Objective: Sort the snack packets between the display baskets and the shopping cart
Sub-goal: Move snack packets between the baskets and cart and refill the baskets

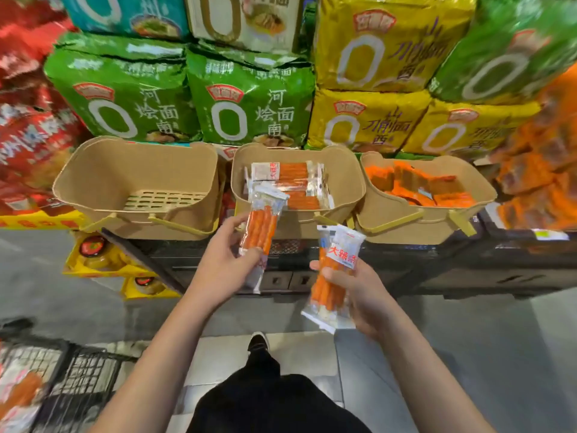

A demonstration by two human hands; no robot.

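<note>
Three tan display baskets stand in a row on a dark shelf. The left basket (93,170) holds nothing that I can see. The middle basket (349,182) holds several clear packets of orange sticks (290,176). The right basket (477,185) holds orange packets (415,185). My left hand (224,264) grips one clear stick packet (262,226) just in front of the middle basket. My right hand (359,292) holds a second stick packet (331,276) lower and to the right. The wire shopping cart (75,379) sits at the bottom left with packets in it.
Big green (249,98), yellow (368,120) and red (28,135) noodle bags are stacked behind the baskets. Yellow boxes (106,260) lie on the grey floor at the left. My dark-trousered leg and shoe (259,342) stand below my hands.
</note>
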